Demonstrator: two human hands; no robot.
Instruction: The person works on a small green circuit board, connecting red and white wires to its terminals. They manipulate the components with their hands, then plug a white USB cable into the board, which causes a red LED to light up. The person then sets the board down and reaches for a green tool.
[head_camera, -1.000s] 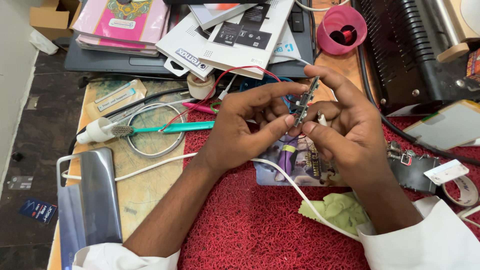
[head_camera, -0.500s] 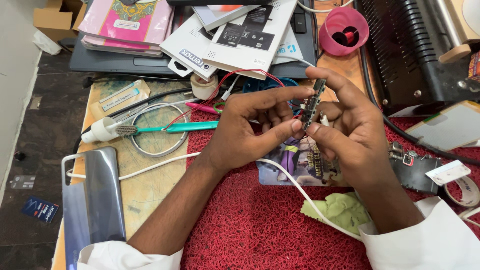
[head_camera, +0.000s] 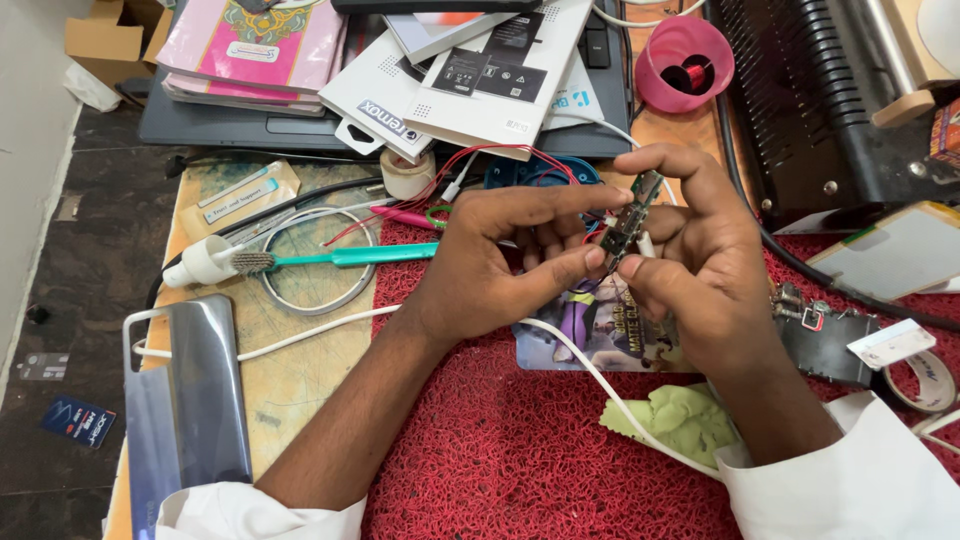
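Both hands meet above a red mesh mat (head_camera: 520, 450). My right hand (head_camera: 700, 260) pinches a small narrow circuit board (head_camera: 630, 220) between thumb and forefinger, held upright. My left hand (head_camera: 490, 265) touches the same board from the left, its forefinger and thumb tips at the board's edge. A white cable (head_camera: 590, 370) runs from under the hands toward my right sleeve. Red wires (head_camera: 470, 165) trail behind the hands.
A grey phone back cover (head_camera: 185, 400) lies at the lower left. A teal brush (head_camera: 300, 258) and a wire ring sit left of the mat. Booklets and boxes (head_camera: 470, 70) lie on a laptop at the back. A pink spool cup (head_camera: 685, 62), black machine (head_camera: 830, 100), green cloth (head_camera: 680, 420).
The hands and board have stayed together, shifting only slightly. The view has drifted a little, showing more of the grey cover.
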